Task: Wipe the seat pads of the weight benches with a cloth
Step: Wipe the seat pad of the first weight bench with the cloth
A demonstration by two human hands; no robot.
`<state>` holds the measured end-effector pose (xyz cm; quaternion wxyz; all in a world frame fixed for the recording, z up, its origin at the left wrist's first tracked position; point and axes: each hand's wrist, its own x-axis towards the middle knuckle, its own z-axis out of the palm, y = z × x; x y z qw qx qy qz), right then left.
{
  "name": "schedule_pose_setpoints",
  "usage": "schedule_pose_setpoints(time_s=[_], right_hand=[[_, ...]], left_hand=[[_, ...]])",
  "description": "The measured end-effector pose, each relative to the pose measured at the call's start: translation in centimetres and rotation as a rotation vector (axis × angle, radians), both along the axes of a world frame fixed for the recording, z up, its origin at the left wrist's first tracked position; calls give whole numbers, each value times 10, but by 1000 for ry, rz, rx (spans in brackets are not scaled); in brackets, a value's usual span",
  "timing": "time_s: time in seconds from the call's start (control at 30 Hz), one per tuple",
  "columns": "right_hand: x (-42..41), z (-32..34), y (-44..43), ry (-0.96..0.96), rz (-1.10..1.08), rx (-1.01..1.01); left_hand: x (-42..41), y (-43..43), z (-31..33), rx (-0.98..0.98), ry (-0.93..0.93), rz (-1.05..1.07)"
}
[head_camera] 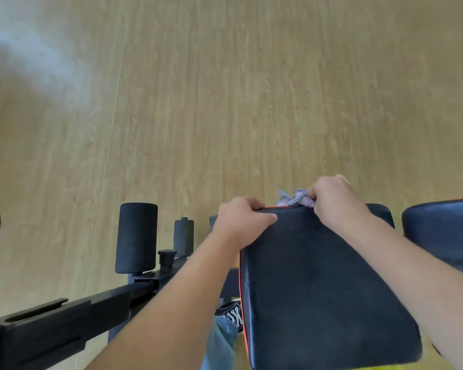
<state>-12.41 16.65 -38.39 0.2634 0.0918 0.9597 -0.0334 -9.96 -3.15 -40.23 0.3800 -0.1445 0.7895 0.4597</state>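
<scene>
A black seat pad (324,284) with red piping fills the lower right of the head view. My left hand (242,218) grips its far left corner, fingers curled over the edge. My right hand (334,202) is closed on a bunched blue-and-white checked cloth (293,197) and presses it against the pad's far edge. Most of the cloth is hidden under my hand and behind the pad. A second black pad (444,231) of the same bench lies to the right, separated by a narrow gap.
Black foam rollers (137,236) and a black steel frame beam (72,316) stand to the left of the pad. My shoe (231,313) and jeans show below the pad's left edge. Light wooden floor (225,89) stretches beyond.
</scene>
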Motion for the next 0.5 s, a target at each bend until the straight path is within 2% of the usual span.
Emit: schedule_pose_setpoints(time_s=[0.07,0.1,0.17,0.23,0.3,0.4,0.5], right_hand=[[1,4,14,1,-141,-75],[2,6,5,-11,-196,-185],[0,6,-33,-56,-220,-348],[0,8,-72,-77,-111,-379],[3,16,-75,-34,44,-301],[14,19,3,-21,160,-80],[19,19,102,-45,-139,31]], left_hand=[[-8,4,-1,-138,71,-290],[-11,5,-2,-193,101,-365],[-15,6,-3,-238,133,-393],[-15,5,-5,-245,136,-351],[-15,5,-5,-272,139,-338],[-18,10,-1,-334,174,-403],[-21,14,0,-344,162,-440]])
